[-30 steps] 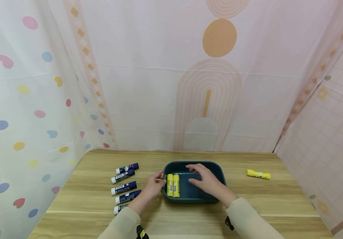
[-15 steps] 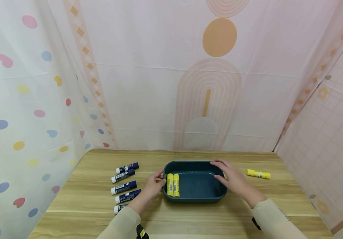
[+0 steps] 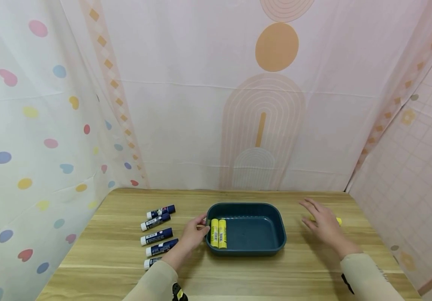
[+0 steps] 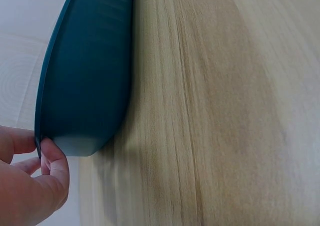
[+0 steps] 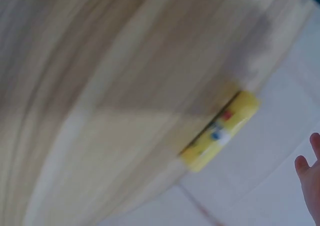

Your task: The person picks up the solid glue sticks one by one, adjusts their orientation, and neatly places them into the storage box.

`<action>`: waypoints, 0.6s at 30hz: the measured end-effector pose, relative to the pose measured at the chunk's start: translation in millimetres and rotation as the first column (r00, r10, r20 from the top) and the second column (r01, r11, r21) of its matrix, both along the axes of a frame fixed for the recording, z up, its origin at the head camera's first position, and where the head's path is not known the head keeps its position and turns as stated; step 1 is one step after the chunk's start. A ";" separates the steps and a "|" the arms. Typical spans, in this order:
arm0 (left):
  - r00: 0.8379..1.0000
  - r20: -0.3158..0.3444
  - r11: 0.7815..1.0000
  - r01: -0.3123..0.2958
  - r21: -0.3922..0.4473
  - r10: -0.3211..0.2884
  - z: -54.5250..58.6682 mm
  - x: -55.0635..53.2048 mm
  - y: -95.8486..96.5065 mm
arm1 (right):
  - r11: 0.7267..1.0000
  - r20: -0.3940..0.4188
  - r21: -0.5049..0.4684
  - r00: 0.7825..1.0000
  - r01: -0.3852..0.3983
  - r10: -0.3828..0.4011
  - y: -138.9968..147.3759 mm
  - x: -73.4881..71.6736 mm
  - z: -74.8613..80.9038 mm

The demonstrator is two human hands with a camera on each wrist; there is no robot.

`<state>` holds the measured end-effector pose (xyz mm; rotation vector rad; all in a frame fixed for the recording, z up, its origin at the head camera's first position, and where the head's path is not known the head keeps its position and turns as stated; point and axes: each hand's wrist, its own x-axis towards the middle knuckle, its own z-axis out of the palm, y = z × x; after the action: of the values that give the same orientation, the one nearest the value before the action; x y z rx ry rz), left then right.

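A dark teal plastic tray (image 3: 253,252) stands mid-table with two yellow glue sticks (image 3: 218,234) side by side at its left end. My left hand (image 3: 193,233) pinches the tray's left rim between thumb and fingers, which the left wrist view shows closely at the tray wall (image 4: 85,75). Over the table right of the tray, my right hand (image 3: 325,225) holds nothing, its fingers parted. It partly hides a third yellow glue stick (image 3: 339,221) in the head view. In the right wrist view that glue stick (image 5: 220,131) lies on the wood, apart from the right fingertips (image 5: 301,162).
Several dark blue glue sticks with white caps (image 3: 156,236) lie in a loose column left of the tray; the left forearm overlaps the nearest one. Patterned curtains (image 3: 186,138) hang behind the wooden table (image 3: 238,276) and along both sides.
My right hand has moved right, from above the tray past its right rim to the lone yellow glue stick. The left hand keeps its grip on the tray, which stays put.
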<state>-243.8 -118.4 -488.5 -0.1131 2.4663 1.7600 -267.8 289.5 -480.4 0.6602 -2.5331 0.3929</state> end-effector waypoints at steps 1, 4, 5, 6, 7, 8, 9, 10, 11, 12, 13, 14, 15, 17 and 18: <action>1.000 0.001 1.000 -0.001 -0.002 0.001 0.1 0.2 -0.3 | 1.000 0.017 0.007 1.000 0.014 -0.014 4.3 -0.2 -1.6; 1.000 0.004 1.000 -0.004 -0.002 0.004 0.4 0.8 -0.6 | 0.999 0.067 0.027 0.997 0.045 -0.047 15.6 -0.8 -5.9; 1.000 0.006 1.000 -0.006 -0.004 0.006 0.3 1.0 -0.4 | 0.998 0.081 0.039 0.995 0.052 -0.055 19.5 -1.6 -7.8; 1.000 0.007 1.000 -0.007 -0.003 0.007 0.4 1.2 -0.1 | 0.997 0.094 0.045 0.994 0.056 -0.060 22.7 -2.3 -9.1; 1.000 0.009 1.000 -0.009 -0.001 0.009 0.3 1.4 0.2 | 0.997 0.104 0.050 0.993 0.058 -0.063 25.8 -2.8 -10.3; 1.000 0.008 1.000 -0.010 -0.002 0.010 0.4 1.5 0.6 | 0.996 0.120 0.057 0.990 0.062 -0.069 28.9 -3.2 -11.4; 1.000 0.006 1.000 -0.009 -0.002 0.009 0.5 1.5 0.8 | 0.996 0.139 0.064 0.987 0.069 -0.077 31.8 -3.7 -12.6; 1.000 0.005 1.000 -0.009 -0.002 0.009 0.5 1.6 1.1 | 0.995 0.161 0.071 0.983 0.077 -0.088 34.4 -3.9 -13.3; 1.000 0.005 1.000 -0.010 0.000 0.010 0.4 1.6 1.3 | 0.993 0.182 0.080 0.978 0.087 -0.100 36.9 -4.1 -14.0; 1.000 0.002 1.000 -0.008 0.002 0.008 0.5 1.6 1.4 | 0.992 0.205 0.083 0.972 0.097 -0.112 38.8 -3.8 -14.0; 1.000 0.000 1.000 -0.006 0.003 0.006 0.3 1.5 1.5 | 0.990 0.228 0.091 0.965 0.107 -0.126 40.6 -3.9 -14.3; 1.000 -0.002 1.000 -0.004 0.002 0.004 0.1 1.5 1.4 | 0.988 0.255 0.097 0.957 0.119 -0.141 42.2 -4.1 -14.6; 1.000 -0.003 1.000 -0.003 0.003 0.003 -0.1 1.4 1.3 | 0.986 0.277 0.104 0.948 0.131 -0.155 43.4 -4.4 -14.9; 1.000 -0.002 1.000 -0.004 0.003 0.004 -0.6 1.6 1.0 | 0.982 0.312 0.119 0.934 0.146 -0.177 44.6 -5.0 -15.2; 1.000 -0.003 1.000 -0.004 0.002 0.004 -0.8 1.7 0.8 | 0.981 0.327 0.123 0.927 0.150 -0.183 44.8 -5.4 -15.4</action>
<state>-242.1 -117.7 -489.3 -0.1155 2.4686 1.7650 -273.2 334.3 -495.7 0.4343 -2.9244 0.3502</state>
